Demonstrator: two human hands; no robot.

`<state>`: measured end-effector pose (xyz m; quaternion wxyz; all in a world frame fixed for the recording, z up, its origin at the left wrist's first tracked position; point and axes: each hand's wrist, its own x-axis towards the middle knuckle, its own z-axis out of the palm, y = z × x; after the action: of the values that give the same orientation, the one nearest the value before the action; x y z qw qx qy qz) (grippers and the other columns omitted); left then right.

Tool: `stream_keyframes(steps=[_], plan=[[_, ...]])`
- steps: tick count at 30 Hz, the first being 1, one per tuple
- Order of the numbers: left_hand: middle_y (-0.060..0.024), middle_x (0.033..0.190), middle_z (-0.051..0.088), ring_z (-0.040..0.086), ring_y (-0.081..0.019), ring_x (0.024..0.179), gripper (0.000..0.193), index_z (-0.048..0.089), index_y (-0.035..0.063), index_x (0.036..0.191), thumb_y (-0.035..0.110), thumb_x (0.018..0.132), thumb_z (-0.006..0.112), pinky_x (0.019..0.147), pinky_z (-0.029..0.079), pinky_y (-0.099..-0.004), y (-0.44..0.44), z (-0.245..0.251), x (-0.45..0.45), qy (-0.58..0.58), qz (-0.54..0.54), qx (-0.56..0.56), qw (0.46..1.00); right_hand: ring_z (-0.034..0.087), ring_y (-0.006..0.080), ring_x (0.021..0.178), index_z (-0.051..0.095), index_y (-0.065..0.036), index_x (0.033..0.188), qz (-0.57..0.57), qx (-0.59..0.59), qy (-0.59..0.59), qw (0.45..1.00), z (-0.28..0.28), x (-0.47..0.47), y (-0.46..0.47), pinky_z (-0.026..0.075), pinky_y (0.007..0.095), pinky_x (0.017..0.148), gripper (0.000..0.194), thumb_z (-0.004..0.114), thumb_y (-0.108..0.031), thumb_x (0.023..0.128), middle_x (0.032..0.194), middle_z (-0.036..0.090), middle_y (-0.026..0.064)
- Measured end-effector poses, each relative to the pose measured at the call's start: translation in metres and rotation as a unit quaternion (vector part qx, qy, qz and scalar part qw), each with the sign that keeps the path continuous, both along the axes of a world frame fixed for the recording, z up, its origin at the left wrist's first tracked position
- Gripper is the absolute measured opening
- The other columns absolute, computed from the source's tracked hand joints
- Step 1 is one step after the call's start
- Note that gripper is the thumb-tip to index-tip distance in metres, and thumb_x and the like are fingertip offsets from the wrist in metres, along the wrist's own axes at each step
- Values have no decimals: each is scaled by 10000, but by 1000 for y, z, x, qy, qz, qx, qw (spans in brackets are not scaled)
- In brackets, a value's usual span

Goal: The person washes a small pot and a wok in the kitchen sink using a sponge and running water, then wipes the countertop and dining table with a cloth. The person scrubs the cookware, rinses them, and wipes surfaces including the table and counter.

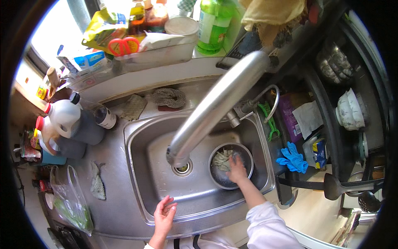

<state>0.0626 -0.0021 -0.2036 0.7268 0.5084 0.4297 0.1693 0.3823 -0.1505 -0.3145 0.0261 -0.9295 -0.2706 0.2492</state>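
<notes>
A round metal bowl [214, 179] sits in the right part of the stainless steel sink [149, 162]. Inside it lies a crumpled, pale wet cloth [222, 159]. My right hand [237, 169] reaches into the bowl at the cloth's right edge; whether its fingers grip the cloth cannot be told. Over the sink's front rim, left of the bowl, my left hand [164, 213] is held with fingers apart and nothing in it. The thick metal faucet [217, 102] arches above the sink, its mouth over the drain [182, 168].
Plastic jugs [67, 115], a small rag [97, 180] and a plastic bag of greens [73, 205] stand or lie on the left counter. A scouring pad [168, 97] is behind the sink. Blue gloves [293, 158], a green peeler [270, 121] and a rack with bowls [350, 110] are at right.
</notes>
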Motion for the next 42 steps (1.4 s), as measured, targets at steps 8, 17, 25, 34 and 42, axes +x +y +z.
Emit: stream_keyframes(steps=[8,17,25,34,42], plan=[[-165,1254,524,606,-227,1036,484,414,19,1325,19,878,599,859,519,-338,-31,-1,66,6,-37,-60,998,272,263,1369,412,-242,1376,138,-112,-133,975,-44,7,1,186,590,1085,545,564,-250,853,1474,305,89],[-153,1402,372,470,-289,1215,592,317,55,1395,218,904,605,940,451,-438,-47,-14,133,12,-101,-239,966,568,280,1049,683,-168,1055,39,8,37,999,-13,16,7,393,466,928,263,589,-225,815,1040,622,123],[-97,1217,493,526,-295,1065,408,472,138,1221,443,951,456,850,480,-538,-37,-84,201,-51,31,-566,823,566,306,924,643,-19,992,-9,437,142,888,72,-35,-8,474,353,814,240,675,-120,776,1001,537,156],[-80,969,607,609,-238,893,313,542,87,1068,373,972,457,763,524,-424,-49,-74,218,-50,72,-487,869,492,352,1158,512,-42,1171,-45,564,121,815,84,-47,7,389,420,985,557,701,-410,798,1237,508,200],[-59,869,619,612,-230,813,393,560,98,961,444,986,374,729,514,-402,-57,-76,228,-56,86,-471,876,616,278,985,601,-20,1023,-110,548,121,820,88,-49,17,469,362,863,313,651,-284,862,1008,647,159]])
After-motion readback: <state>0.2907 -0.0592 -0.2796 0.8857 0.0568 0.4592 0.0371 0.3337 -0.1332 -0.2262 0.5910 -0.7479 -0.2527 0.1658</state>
